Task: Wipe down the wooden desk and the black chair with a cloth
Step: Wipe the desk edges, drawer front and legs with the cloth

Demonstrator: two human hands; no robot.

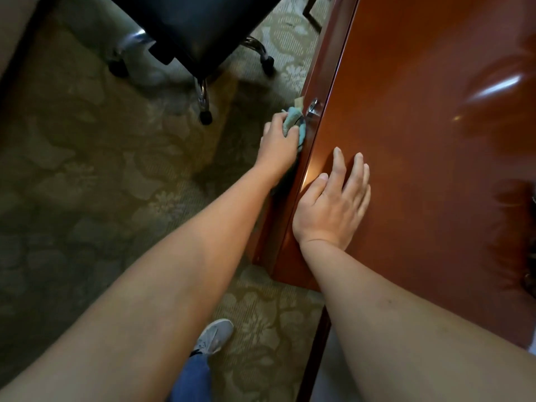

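Carpet: patterned green floor fills the left of my view; the wooden desk runs glossy and reddish down the right.
Risk, snag: I judge the cloth could catch on the metal handle just beside it on the desk's front face, since a loose corner hangs right at the knob.
Risk, missed ground: the black chair stands well apart at the top of view, and I see no sign it is being wiped yet.
Risk, smears: my right hand lies on the polished top and may leave prints there.
Left hand: fingers curled round the bunched blue-green cloth, pressing it to the desk's front edge.
Right hand grip: released, fingers straight and spread, palm flat on the desk top near the edge, holding nothing.
Foot: a grey shoe stands on the carpet below.
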